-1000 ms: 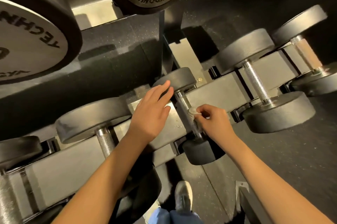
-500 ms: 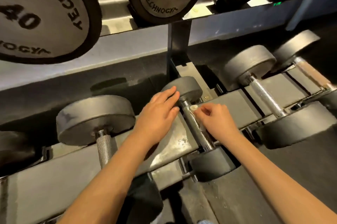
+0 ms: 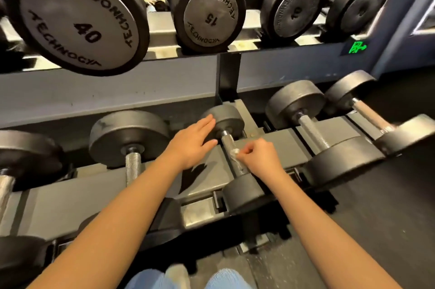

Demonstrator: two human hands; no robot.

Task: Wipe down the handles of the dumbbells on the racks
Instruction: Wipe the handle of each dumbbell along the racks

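Head camera, gym dumbbell rack: a person is wiping the handle (image 3: 227, 144) of a small dumbbell (image 3: 243, 192) that is lying front to back across the middle of the lower shelf (image 3: 94, 197), just below the black upright post (image 3: 229, 76). The right hand (image 3: 261, 159), fingers curled, is pinching a small white wipe (image 3: 234, 153) and pressing it against the handle about midway along. The left hand (image 3: 190, 145), fingers straight and together, is resting flat against the rear weight (image 3: 227, 118), apparently steadying it. On either side larger dumbbells (image 3: 129, 138) are sitting, neither hand touching them. Risks from here: the scrap of wipe could be slipping out of the pinch on the rough grip, and a pass over the top alone would be leaving the underside unwiped. Should the left hand lift, the dumbbell could be rolling in its cradle.
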